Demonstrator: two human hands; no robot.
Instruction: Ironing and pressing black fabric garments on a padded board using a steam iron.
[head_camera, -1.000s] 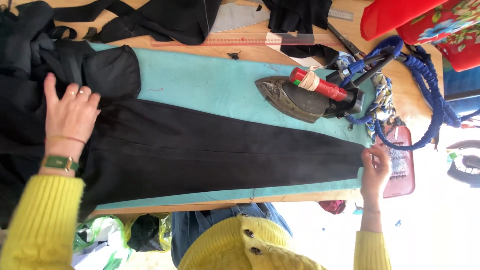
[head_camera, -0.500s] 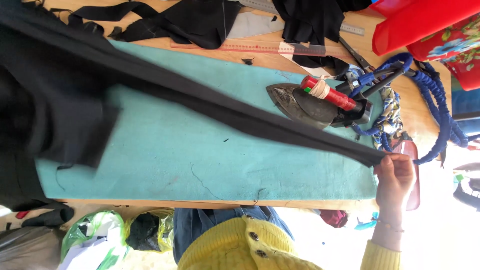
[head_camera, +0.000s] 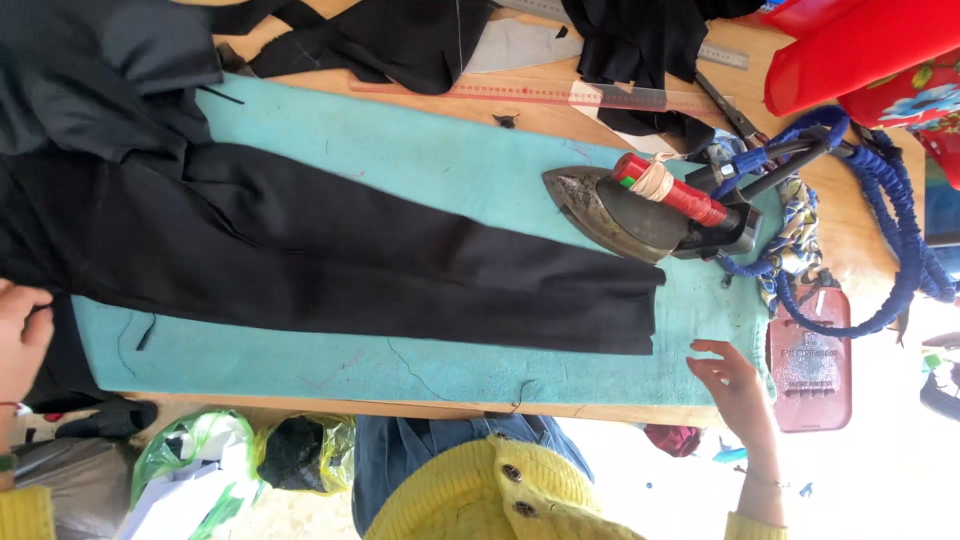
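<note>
So the black trousers (head_camera: 330, 255) are laid flat along the teal pad (head_camera: 420, 150) that covers most of the wooden table (head_camera: 850, 230), one leg stretched out lengthwise with its hem ending just short of the pad's far end. The waist end is bunched up at the other side, where more black fabric is piled.

The left hand (head_camera: 22, 330) sits at the edge of the shot, curled around the waist end of the trousers; only part of it shows, but the fingers look closed on the cloth. The right hand (head_camera: 735, 385) is open, fingers loosely spread, resting on or hovering at the near edge of the pad just beyond the hem. It's close to the hem but not touching it, and it holds nothing.

An old heavy iron (head_camera: 625, 215) with a red handle (head_camera: 668, 190) stands on the pad right beside the trouser leg, its point aimed toward the waist end. A thick blue cord (head_camera: 900, 240) loops away from it across the table. There's a long ruler (head_camera: 560, 95) further back, scissors (head_camera: 730, 110) near it, and black cloth scraps (head_camera: 400, 40) scattered along the far side. A reddish flat plastic thing (head_camera: 810, 360) lies near the right hand. Whoever's working wears a yellow knit sweater (head_camera: 480, 495), and plastic bags (head_camera: 230, 465) sit on the floor below the table.
</note>
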